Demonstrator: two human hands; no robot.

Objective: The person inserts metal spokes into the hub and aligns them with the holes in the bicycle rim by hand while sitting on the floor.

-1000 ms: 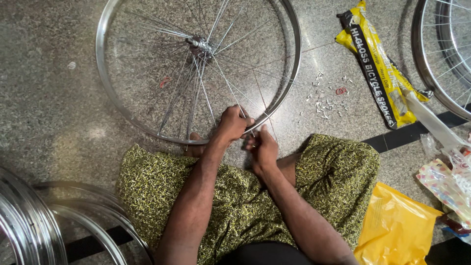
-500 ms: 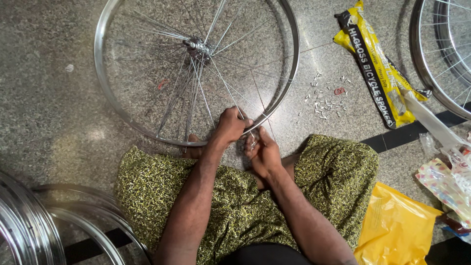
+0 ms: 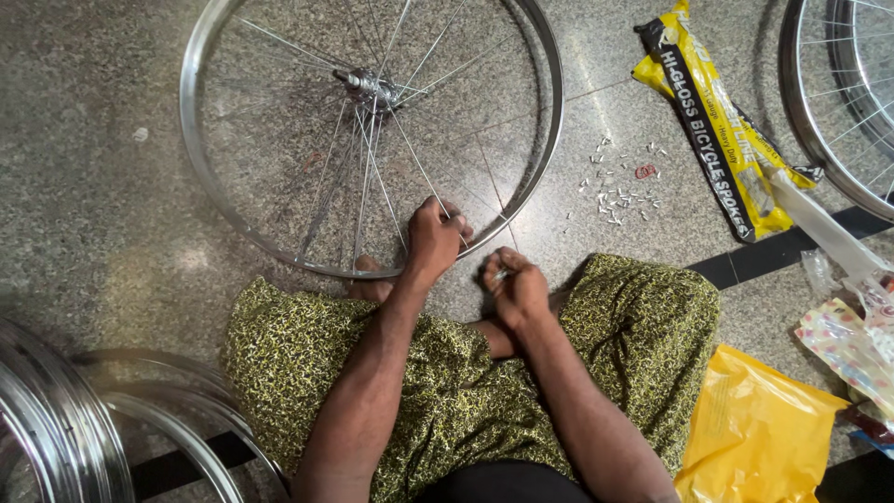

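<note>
Steel spoke [image 3: 421, 172] stayed pinched in your left hand [image 3: 436, 235] at the rim [image 3: 545, 154]; your right hand [image 3: 515, 284] pulled back nearer you, closed around a small nipple [image 3: 501, 274].

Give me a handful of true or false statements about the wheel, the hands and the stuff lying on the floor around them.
1. The left hand grips a spoke at the near edge of the wheel rim. True.
2. The right hand rests on the hub. False: it is held near the lap, apart from the hub, pinching something small and metallic.
3. Small loose metal bits are scattered on the floor to the right of the wheel. True.
4. The wheel carries a rubber tyre. False: it is a bare metal rim with only some spokes fitted.
5. A yellow plastic bag lies by the person's right knee. True.
6. No other rims are in view. False: bare rims are stacked at lower left.
</note>
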